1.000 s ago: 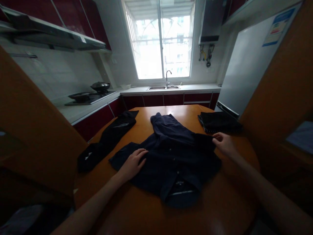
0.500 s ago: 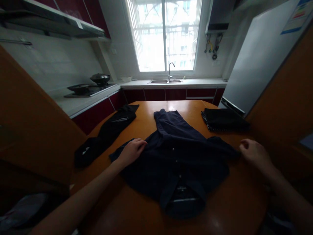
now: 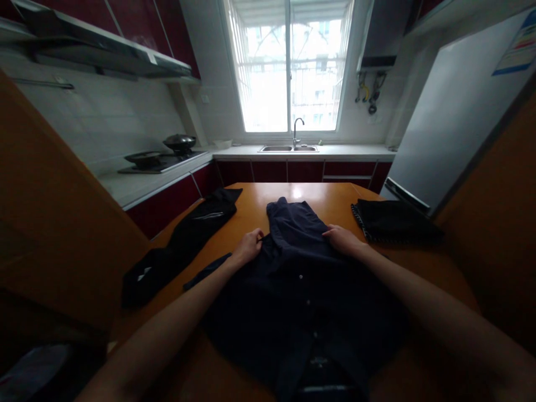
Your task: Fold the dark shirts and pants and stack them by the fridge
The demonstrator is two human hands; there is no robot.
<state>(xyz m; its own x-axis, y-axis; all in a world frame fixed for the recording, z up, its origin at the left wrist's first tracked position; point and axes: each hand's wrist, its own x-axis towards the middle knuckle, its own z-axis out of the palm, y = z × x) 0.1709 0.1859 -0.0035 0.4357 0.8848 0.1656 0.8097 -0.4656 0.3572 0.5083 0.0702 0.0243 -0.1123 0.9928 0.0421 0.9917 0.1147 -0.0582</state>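
A dark navy button-up shirt (image 3: 288,290) lies spread on the wooden table, its collar toward me and its lower part pointing away. My left hand (image 3: 250,245) pinches the shirt's edge on the left side, fingers closed on the fabric. On the opposite side my right hand (image 3: 340,239) has its fingers closed at the shirt's right edge, partway up the narrower far section. Small pale buttons run down the middle of the front. My right forearm hides much of the shirt's right sleeve.
Black garment with a white mark (image 3: 180,240) lies along the left of the wooden table (image 3: 251,192). A folded black cloth (image 3: 397,220) rests at the right. Beyond are a sink (image 3: 288,149), a stove with pans (image 3: 163,161) and a fridge (image 3: 444,123).
My right hand has moved left and away from me, from the right sleeve's end to the shirt's side. My left hand has shifted slightly forward and right. The view has tilted slightly.
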